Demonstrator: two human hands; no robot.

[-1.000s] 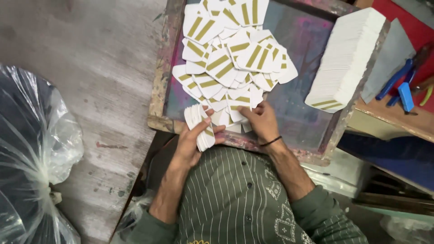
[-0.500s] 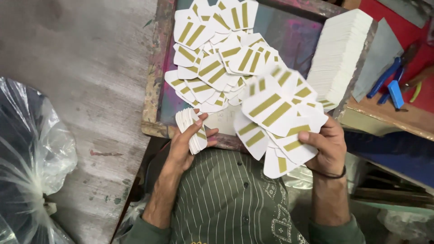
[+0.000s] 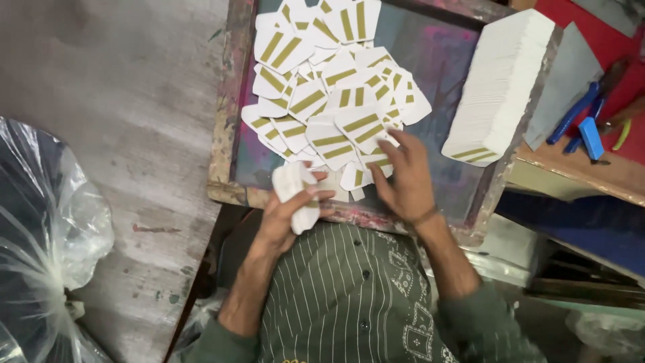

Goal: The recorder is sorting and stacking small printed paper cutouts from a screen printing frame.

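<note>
The left hand (image 3: 285, 215) was clamped on a small stack of cards (image 3: 297, 195) at the near edge of the printing frame (image 3: 225, 121), while the right hand (image 3: 406, 178), fingers spread and seemingly holding nothing, lay on the loose gold-striped cards (image 3: 329, 101) strewn just ahead, nearer them than the left.

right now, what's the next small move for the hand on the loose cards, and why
Probably slide one loose card toward the stack. The right hand lies flat on the spread gold-striped cards, while the left hand grips a small gathered stack close beside it at the frame's near edge.
</note>
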